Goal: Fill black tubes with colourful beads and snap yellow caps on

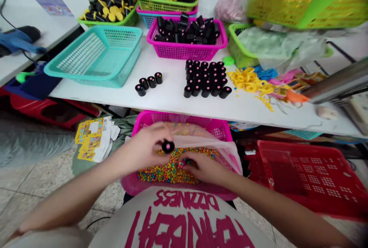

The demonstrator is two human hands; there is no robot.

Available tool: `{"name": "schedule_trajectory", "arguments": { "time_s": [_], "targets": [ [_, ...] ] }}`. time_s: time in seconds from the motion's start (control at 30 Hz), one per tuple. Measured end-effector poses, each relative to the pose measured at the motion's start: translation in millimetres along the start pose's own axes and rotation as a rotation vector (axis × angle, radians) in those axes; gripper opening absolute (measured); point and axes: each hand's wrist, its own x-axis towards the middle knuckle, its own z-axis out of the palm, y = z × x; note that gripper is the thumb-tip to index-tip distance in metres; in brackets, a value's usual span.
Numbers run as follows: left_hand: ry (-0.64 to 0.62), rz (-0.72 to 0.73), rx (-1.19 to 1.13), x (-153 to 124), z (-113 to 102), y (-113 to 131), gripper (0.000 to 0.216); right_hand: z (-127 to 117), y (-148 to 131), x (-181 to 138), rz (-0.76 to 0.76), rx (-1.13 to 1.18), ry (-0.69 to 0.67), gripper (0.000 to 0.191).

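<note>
My left hand (152, 144) holds a short black cylinder (168, 146) with a pink centre on its end, above the pink basket (138, 125). That basket sits in front of me, lined with a clear plastic bag (212, 143). Small multicoloured balls (169, 173) fill the bag. Among them is my right hand (201, 165), its thumb and fingers curled together around some of the balls; something dark shows between the fingers, too small to name. On the table stand a few similar cylinders (151, 82) at left and a tight block of several more (205, 79) at right.
Behind are a turquoise basket (115, 75), a magenta basket of black cylinders (186, 50) and green baskets of black-and-yellow pieces (126, 21). Yellow rings (250, 81) lie at right beside a metal pole (339, 81). A red crate (310, 148) is low at right; printed cards (90, 137) lie at left.
</note>
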Motion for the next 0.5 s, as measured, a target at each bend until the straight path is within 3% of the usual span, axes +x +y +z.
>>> {"name": "schedule_trajectory", "arguments": {
  "time_s": [0.1,0.2,0.37,0.5],
  "targets": [
    [-0.068,-0.141,-0.031,-41,39,-1,0.016,0,-8,-1,-0.012,0.024,0.01,0.026],
    [-0.076,-0.249,-0.066,-54,62,-9,0.017,0,-20,-2,-0.062,-0.005,0.048,0.026],
    [-0.016,-0.29,-0.156,-53,76,-14,0.019,1,-40,-3,-0.222,-0.185,0.094,0.031],
    [0.031,-0.256,-0.171,-53,80,-18,0.018,4,-51,-3,-0.172,-0.212,0.068,0.026]
  ]
}}
